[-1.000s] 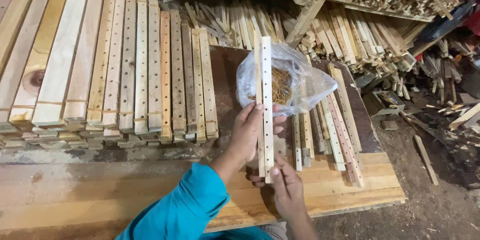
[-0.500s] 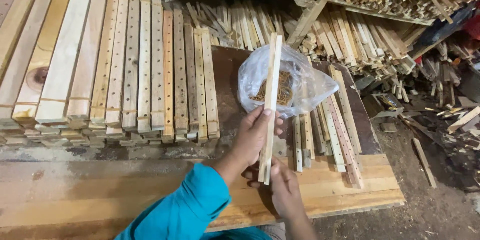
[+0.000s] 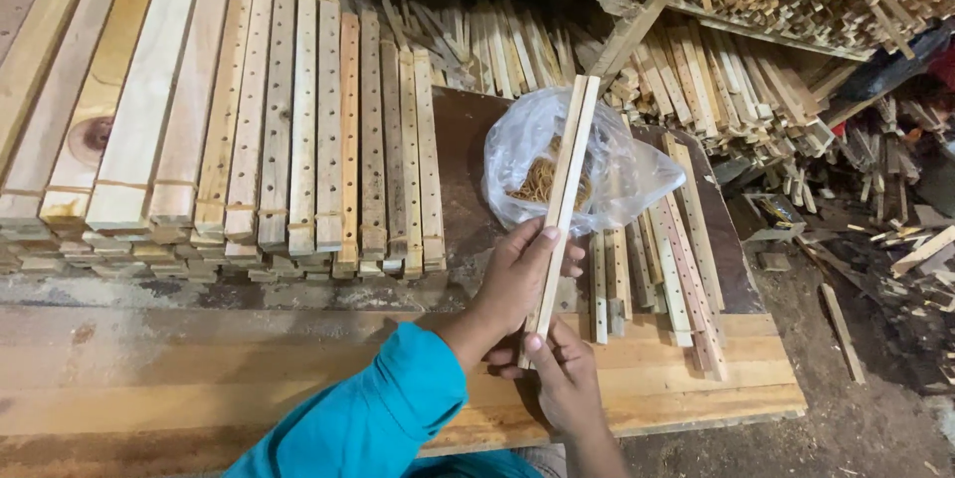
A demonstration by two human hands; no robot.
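Above the worn wooden tabletop (image 3: 249,379), the person held a small bunch of thin pale wooden slats (image 3: 563,204) on edge, tilted a little to the right, its upper end in front of the clear plastic bag of tan rubber bands (image 3: 617,175). The left hand (image 3: 517,274), coming out of a teal sleeve (image 3: 368,418), was closed around the middle of the bunch with the fingers wrapped over its front. The right hand (image 3: 562,379) pinched the lower end, thumb pressed on the wood. No band could be seen around this bunch, so, judging by the scene, it was gathered and squared but not yet tied.

To the left, a long row of stacked drilled slat bundles (image 3: 298,120) lay side by side, several with a thin band visible near their near ends; that part of the work looked finished. Just right of the hands, a smaller group of loose drilled slats (image 3: 662,259) lay flat on the tabletop, partly under the bag, and seemed to be what was left to gather. Behind, heaps of unsorted wood strips (image 3: 756,70) filled the shelf and the floor.
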